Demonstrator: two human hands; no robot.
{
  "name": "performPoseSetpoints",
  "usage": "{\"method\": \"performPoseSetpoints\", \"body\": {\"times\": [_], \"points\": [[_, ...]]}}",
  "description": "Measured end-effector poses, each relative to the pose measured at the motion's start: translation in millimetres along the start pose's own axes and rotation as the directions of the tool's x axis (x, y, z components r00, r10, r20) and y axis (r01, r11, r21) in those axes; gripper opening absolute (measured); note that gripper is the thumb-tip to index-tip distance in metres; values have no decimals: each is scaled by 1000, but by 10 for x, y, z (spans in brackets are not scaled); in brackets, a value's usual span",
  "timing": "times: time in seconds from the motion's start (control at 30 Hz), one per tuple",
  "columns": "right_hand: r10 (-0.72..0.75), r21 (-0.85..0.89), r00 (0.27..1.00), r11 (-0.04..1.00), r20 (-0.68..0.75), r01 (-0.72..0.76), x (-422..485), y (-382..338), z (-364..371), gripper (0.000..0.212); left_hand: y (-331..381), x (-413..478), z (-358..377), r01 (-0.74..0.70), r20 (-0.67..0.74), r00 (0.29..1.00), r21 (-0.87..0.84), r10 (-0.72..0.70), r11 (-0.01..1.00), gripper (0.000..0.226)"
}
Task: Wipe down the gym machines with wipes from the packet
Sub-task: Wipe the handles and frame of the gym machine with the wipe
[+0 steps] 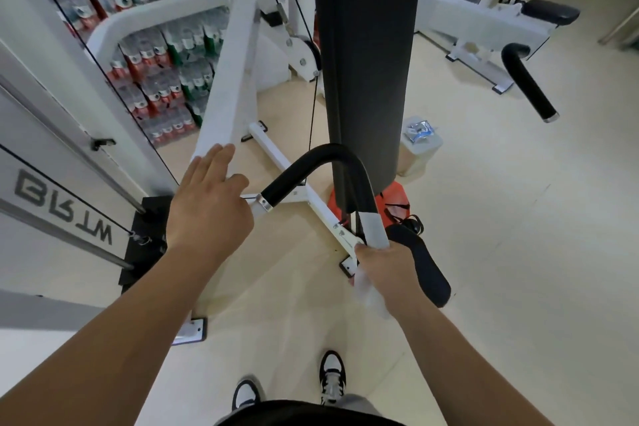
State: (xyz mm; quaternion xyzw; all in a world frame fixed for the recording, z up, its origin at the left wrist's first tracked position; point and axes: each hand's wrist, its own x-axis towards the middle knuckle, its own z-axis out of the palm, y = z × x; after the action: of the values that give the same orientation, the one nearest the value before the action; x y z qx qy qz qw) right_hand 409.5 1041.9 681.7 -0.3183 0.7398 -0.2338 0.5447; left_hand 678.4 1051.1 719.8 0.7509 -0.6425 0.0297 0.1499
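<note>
Left hand [207, 197]: extended forward, palm down, fingers straight and lightly spread, laid against the slanted white steel frame beam [228, 79], thumb beside the chrome collar of the curved black foam-covered handle bar [321, 162]. Right hand [387, 273]: fist curled around the bar's nearer end, a crumpled white wet wipe [371, 230] wrapped on the bar and clamped under the fingers. Blue-and-white wipe packet [420, 130]: set on a pale box [420, 156] on the beige floor [518, 252], beyond the dark upright pad [366, 62].
</note>
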Motion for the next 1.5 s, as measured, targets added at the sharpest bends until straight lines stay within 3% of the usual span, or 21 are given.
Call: {"method": "performPoseSetpoints", "body": {"times": [0.07, 0.2, 0.33, 0.43, 0.5, 0.57, 0.67, 0.73, 0.8, 0.87, 0.93, 1.0, 1.03, 1.1, 1.2, 1.27, 1.37, 1.4, 1.5], "points": [[-11, -99, 1000, 995, -26, 8, 43, 70, -14, 12, -11, 6, 8, -5, -17, 1000, 13, 5, 1000, 24], [-263, -488, 961, 851, -82, 191, 237, -155, 48, 20, -9, 9, 6, -12, -19, 1000, 16, 12, 1000, 23], [-458, -522, 885, 776, -81, 354, 480, -740, 328, 24, 28, -3, -19, -13, -24, 1000, 30, 14, 999, 23], [-616, -696, 779, 507, 119, 507, 618, -1245, 510, 14, 11, 8, -1, -22, -14, 1000, 44, 23, 999, 21], [-681, -789, 645, 161, 346, 593, 627, -1471, 591, 15, -2, 19, 15, -20, -11, 1000, 41, 20, 999, 20], [-681, -769, 484, -186, 550, 612, 608, -1550, 651, 17, -4, 26, 31, -27, -9, 1000, 46, 28, 999, 21], [-549, -605, 302, -532, 779, 592, 561, -1589, 758, 18, -1, 30, 25, -30, -28, 999, 51, 32, 998, 25], [-448, -483, 217, -653, 867, 583, 497, -1589, 901, 12, 2, 30, 18, -29, -44, 999, 30, 30, 999, 34], [-379, -413, 187, -704, 906, 578, 368, -1462, 1087, 8, -4, 35, 19, -31, -60, 998, 4, 31, 1000, 44], [-327, -372, 182, -750, 927, 547, 238, -1245, 1252, 10, -11, 28, 24, -19, -67, 998, -13, 18, 1000, 32], [-341, -358, 128, -791, 931, 496, 209, -1114, 1323, 14, -35, 18, 42, -19, -91, 996, -36, 16, 999, 21], [-347, -342, 91, -783, 933, 519, 218, -1206, 1299, 17, -51, 13, 43, -36, -102, 994, -50, 31, 998, 26], [-335, -351, 131, -763, 933, 542, 226, -1297, 1253, 17, -56, 16, 39, -42, -100, 994, -53, 37, 998, 28], [-334, -442, 291, -727, 896, 525, 265, -1506, 1109, 12, -59, 19, 20, -39, -75, 997, -52, 35, 998, 25], [-484, -647, 432, -530, 761, 547, 361, -1676, 828, 13, -57, 17, -10, -15, -16, 1000, -60, 14, 998, 20], [-608, -773, 520, -273, 600, 572, 493, -1649, 675, 15, -55, 19, -32, 2, 10, 1000, -73, -1, 997, 21], [-638, -767, 719, 305, 275, 564, 613, -1470, 546, 16, -46, 9, -51, 18, 23, 1000, -74, -16, 997, 22], [-615, -733, 762, 420, 203, 534, 631, -1383, 524, 17, -43, 5, -57, 18, 32, 999, -73, -16, 997, 22], [-557, -601, 827, 634, 81, 486, 565, -1117, 447, 24, -37, 9, -76, 26, 78, 997, -69, -20, 997, 26]]}}
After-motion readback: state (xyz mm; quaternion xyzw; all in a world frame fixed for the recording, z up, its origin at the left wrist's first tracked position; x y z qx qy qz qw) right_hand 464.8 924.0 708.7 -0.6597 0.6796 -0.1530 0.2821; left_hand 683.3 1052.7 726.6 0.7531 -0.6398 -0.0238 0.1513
